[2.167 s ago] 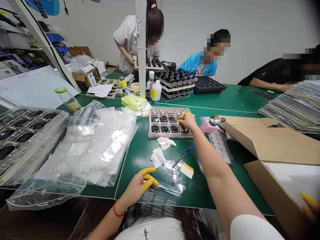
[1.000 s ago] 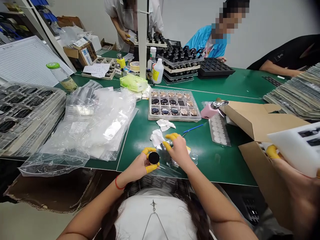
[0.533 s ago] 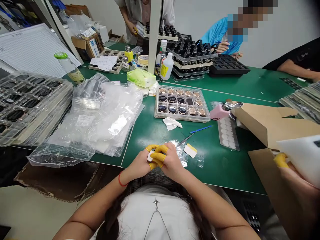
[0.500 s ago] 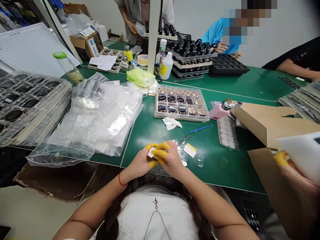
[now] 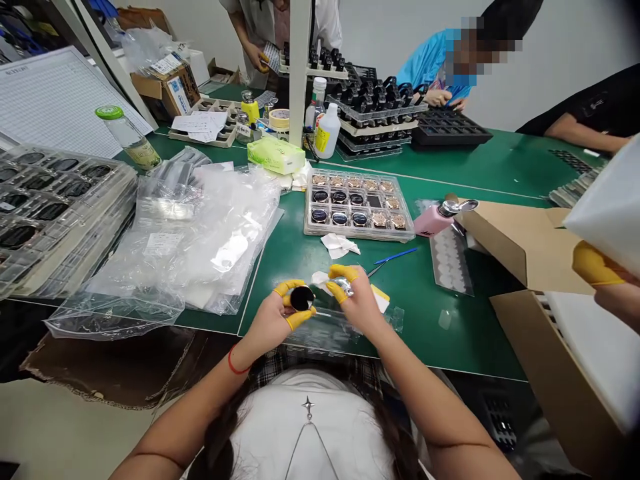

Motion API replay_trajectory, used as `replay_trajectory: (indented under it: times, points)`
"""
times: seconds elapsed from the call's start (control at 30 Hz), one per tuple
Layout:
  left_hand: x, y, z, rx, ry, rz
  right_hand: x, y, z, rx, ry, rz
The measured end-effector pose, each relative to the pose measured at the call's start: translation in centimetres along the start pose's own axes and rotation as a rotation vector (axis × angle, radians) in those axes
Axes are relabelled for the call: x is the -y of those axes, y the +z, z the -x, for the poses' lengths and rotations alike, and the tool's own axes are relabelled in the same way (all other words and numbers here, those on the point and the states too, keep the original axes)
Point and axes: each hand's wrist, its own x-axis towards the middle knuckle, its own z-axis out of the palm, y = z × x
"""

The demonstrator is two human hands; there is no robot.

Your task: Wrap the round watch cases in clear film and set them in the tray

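1. The person's left hand (image 5: 271, 315), in yellow finger cots, grips a round black disc (image 5: 302, 298) between thumb and fingers, just above the near edge of the mat.
2. The right hand (image 5: 359, 306), also in yellow finger cots (image 5: 336, 271), pinches a small shiny silver piece (image 5: 343, 286); its exact shape is hidden by the fingers. The two hands are close together but not touching.
3. Under the hands lies a crumpled clear plastic bag (image 5: 345, 331) on a green work mat (image 5: 450, 340), with a white wipe (image 5: 320, 278) just beside the right hand.
4. Farther away stands a clear plastic tray of round black and rose-gold watch-like pieces (image 5: 359, 205), with one slot showing no piece.
5. To the right are a blue-handled tool (image 5: 395, 256), a pink pump bottle (image 5: 434, 220) and an open cardboard box (image 5: 515, 243).
6. At the far right, another person's yellow-cotted hand (image 5: 595, 265) holds a white foam sheet (image 5: 607, 207).
7. On the left lies a pile of clear plastic bags (image 5: 200, 247).
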Motion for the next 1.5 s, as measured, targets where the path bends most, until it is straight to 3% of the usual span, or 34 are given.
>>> replay_trajectory:
  times: [0.07,0.17,0.37,0.5,0.73,0.83,0.9,1.0,1.23,1.5]
  points:
    - [-0.7,-0.6,0.0,-0.081,0.036,0.034,-0.4,-1.4,0.7,0.051,0.021,-0.061]
    - [-1.3,-1.5,0.1,-0.084,0.105,0.09,-0.2,-2.4,2.8,0.177,0.042,-0.178]
    - [-0.9,-1.7,0.8,-0.037,0.253,-0.082,0.3,-1.7,4.3,0.187,0.424,-0.562]
    - [-0.4,-1.7,1.0,0.034,0.273,-0.141,0.2,-2.2,3.6,0.332,0.517,-0.71]
    - [-0.5,-1.9,1.0,0.052,0.205,-0.143,-0.1,-4.2,2.1,0.206,0.331,-0.351]
    - [-0.6,-1.9,0.8,0.073,0.158,-0.162,0.5,-5.0,1.6,0.217,0.247,-0.317]
    - [-0.6,-1.6,0.6,0.065,0.12,-0.191,1.2,-5.1,1.3,0.154,0.235,-0.336]
    - [-0.4,-0.8,0.4,0.105,0.07,-0.219,2.1,-4.4,1.0,0.089,0.263,-0.4]
    - [-0.3,1.2,0.5,0.245,0.101,-0.221,2.9,-1.1,0.5,0.221,0.356,-0.538]
    - [-0.1,1.1,0.3,0.254,0.098,-0.188,3.2,-1.2,0.7,0.212,0.305,-0.475]
